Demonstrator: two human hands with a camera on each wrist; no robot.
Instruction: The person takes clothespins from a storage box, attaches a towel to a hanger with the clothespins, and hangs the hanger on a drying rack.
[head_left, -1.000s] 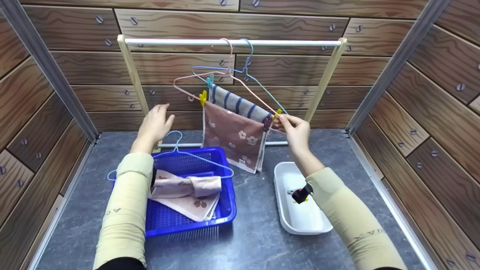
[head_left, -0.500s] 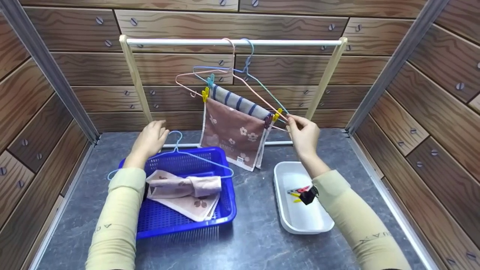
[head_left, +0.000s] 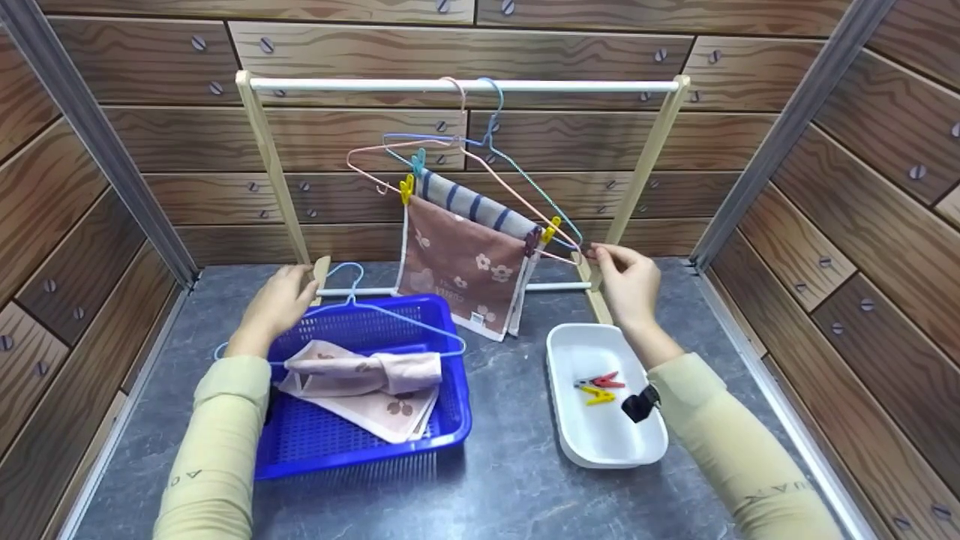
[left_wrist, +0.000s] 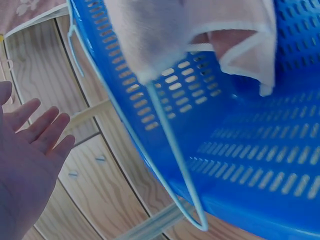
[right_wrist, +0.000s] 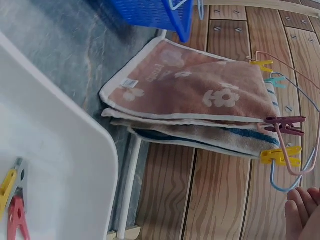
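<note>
A pink hanger (head_left: 510, 180) hangs on the rack's white rail, bearing a brown-pink towel with white flowers (head_left: 465, 266) held by a yellow clothespin (head_left: 406, 189) and a maroon one (right_wrist: 285, 124). Behind it a blue hanger (head_left: 529, 176) carries a striped towel (head_left: 480, 204). Just right of the hangers' ends is my right hand (head_left: 631, 289), its fingertips bent together with nothing between them. My left hand (head_left: 274, 309) is over the far left of the blue basket (head_left: 461, 420), fingers loosely extended in the left wrist view. Beside it lie another blue hanger (head_left: 397, 317) and a pale pink towel (head_left: 360, 375).
A white tub (head_left: 559, 420) at the right holds a red clothespin (head_left: 604, 380) and a yellow one (head_left: 598, 396). The rack (head_left: 645, 165) stands at the back before wood-patterned walls (head_left: 825, 187). Grey stone-patterned tabletop (head_left: 510, 435) lies between basket and tub.
My right hand has let go of the pink hanger's right end and moved right and toward me. My left hand has come down and back to the basket's side. The flowered towel swung slightly.
</note>
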